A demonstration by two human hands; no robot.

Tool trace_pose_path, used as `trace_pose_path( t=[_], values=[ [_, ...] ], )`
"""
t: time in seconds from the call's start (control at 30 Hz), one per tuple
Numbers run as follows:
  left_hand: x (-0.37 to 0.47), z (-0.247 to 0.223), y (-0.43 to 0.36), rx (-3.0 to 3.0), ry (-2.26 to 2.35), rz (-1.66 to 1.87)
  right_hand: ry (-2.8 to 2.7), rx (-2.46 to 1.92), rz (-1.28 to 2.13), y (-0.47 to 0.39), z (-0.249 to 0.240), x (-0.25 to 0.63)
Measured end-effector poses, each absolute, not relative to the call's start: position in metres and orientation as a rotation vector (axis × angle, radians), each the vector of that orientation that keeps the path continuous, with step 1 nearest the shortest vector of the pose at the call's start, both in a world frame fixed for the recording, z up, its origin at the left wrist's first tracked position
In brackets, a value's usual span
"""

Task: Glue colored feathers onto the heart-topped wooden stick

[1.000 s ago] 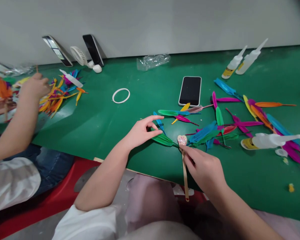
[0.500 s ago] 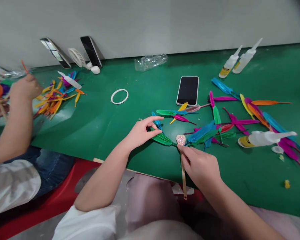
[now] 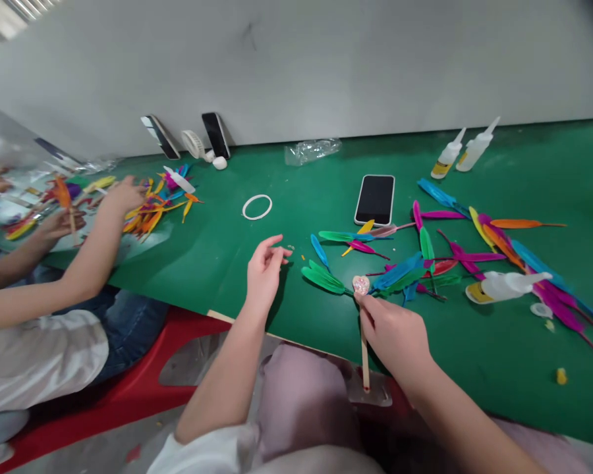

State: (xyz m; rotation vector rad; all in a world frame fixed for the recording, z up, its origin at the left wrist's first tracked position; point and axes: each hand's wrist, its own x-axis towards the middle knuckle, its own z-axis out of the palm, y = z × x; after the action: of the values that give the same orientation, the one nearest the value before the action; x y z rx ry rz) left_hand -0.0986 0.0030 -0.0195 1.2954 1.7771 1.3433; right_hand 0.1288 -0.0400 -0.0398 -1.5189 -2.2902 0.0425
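Observation:
My right hand [image 3: 393, 329] is closed round the upper part of a thin wooden stick [image 3: 365, 365]. At the stick's top is a pale, glittery heart-shaped piece [image 3: 361, 284]. Green feathers [image 3: 323, 278] reach out to the left of the heart, and blue and green feathers [image 3: 400, 273] spread to its right. My left hand [image 3: 267, 266] is raised over the green table, left of the green feathers, its fingers loosely bent and apart with nothing in them.
Loose feathers [image 3: 516, 224] and a lying glue bottle [image 3: 504, 287] are at right. Two glue bottles [image 3: 447, 155] stand behind. A phone [image 3: 375, 199], white ring [image 3: 257, 207] and plastic wrapper [image 3: 312, 151] lie farther back. A co-worker's hand [image 3: 123, 196] is at left.
My left hand has moved left, away from the green feathers, and turned more upright. My right hand still holds the stick. The view has shifted, and the co-worker's hand is now over the yellow and orange feathers.

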Motion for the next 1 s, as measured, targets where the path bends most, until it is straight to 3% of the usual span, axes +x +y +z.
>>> trace_pose_path(
  t=[0.27, 0.47, 0.6, 0.77, 1.0],
  values=[
    [-0.087, -0.024, -0.054, 0.924, 1.7, 1.513, -2.314, -1.492, 0.056, -0.04, -0.042, 0.132],
    [-0.068, 0.002, -0.041, 1.123, 1.702, 1.591, -2.306, -1.469, 0.125, -0.041, -0.035, 0.132],
    [-0.046, 0.005, -0.034, 1.693, 1.745, 1.405, -2.086, -1.453, 0.22, -0.038, -0.024, 0.14],
    [-0.029, -0.024, -0.04, 2.233, 1.805, 1.161, -1.807, -1.508, 0.252, -0.03, -0.015, 0.162],
    [-0.022, -0.03, -0.046, 2.517, 1.659, 0.846, -2.205, -1.477, 0.212, -0.03, -0.029, 0.15]
  ],
)
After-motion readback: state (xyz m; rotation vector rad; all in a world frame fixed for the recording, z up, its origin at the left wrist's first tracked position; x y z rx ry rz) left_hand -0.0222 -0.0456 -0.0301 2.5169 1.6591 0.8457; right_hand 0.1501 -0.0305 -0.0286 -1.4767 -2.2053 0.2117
